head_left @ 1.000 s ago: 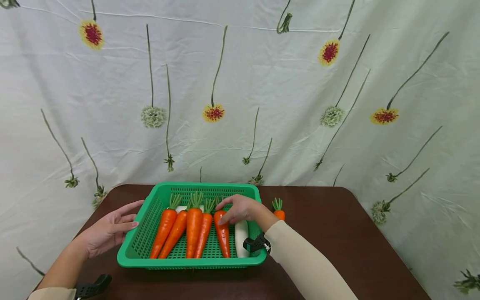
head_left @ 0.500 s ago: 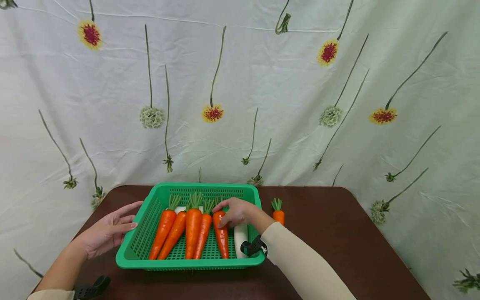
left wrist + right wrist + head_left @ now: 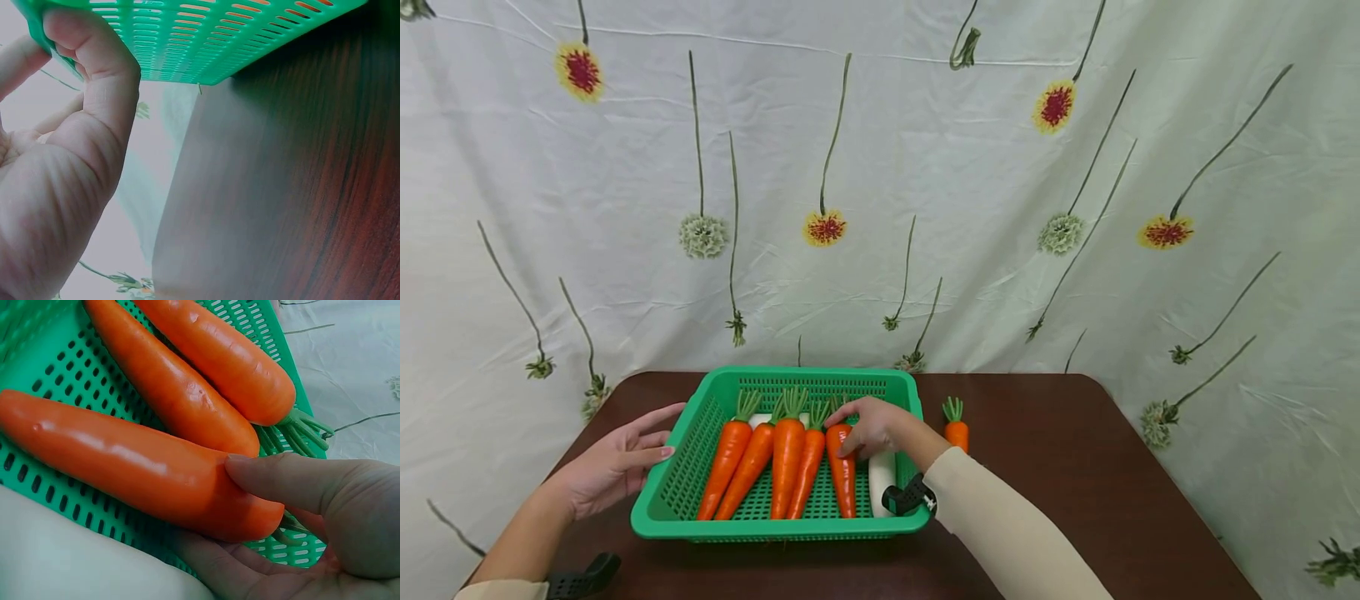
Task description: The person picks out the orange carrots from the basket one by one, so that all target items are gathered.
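A green plastic basket [image 3: 775,529] stands on the dark table, holding several orange carrots with green tops. My left hand [image 3: 617,462] is at its left side; the left wrist view shows the thumb [image 3: 94,37] bent against the rim and a finger on the other side. My right hand [image 3: 883,427] reaches inside and grips the rightmost carrot [image 3: 112,447] near its leafy end, thumb on top and fingers beneath. Beside that carrot lies a long white vegetable [image 3: 882,483], partly covered by the right hand and wrist in the head view.
One more carrot [image 3: 957,435] lies on the table [image 3: 1060,483], right of the basket and partly behind the right sleeve. Another white piece [image 3: 762,419] shows behind the carrots. A flower-printed white cloth [image 3: 880,167] hangs behind the table.
My right hand has come slightly lower onto the rightmost carrot. My left hand stays at the basket's left rim, and the basket has not visibly moved.
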The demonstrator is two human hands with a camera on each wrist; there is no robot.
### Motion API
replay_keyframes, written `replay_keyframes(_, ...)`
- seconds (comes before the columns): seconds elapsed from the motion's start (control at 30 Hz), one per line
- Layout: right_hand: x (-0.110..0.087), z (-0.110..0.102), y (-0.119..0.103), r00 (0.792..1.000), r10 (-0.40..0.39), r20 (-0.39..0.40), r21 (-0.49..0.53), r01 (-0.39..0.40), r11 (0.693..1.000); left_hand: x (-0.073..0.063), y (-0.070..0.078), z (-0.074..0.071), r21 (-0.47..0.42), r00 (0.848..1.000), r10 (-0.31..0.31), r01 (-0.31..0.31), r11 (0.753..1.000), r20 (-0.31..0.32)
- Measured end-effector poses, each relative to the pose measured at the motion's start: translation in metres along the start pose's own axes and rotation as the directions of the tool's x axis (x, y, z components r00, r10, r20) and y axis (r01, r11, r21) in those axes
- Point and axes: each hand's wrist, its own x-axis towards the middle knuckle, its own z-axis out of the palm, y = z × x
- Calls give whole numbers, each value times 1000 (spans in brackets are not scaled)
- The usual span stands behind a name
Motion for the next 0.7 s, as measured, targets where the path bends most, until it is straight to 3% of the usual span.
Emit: replay_keyframes(0.7, -13, -8, -4, 998, -63, 20, 91, 61, 994, -1, 2, 2, 7, 1000, -18, 18, 1000, -16)
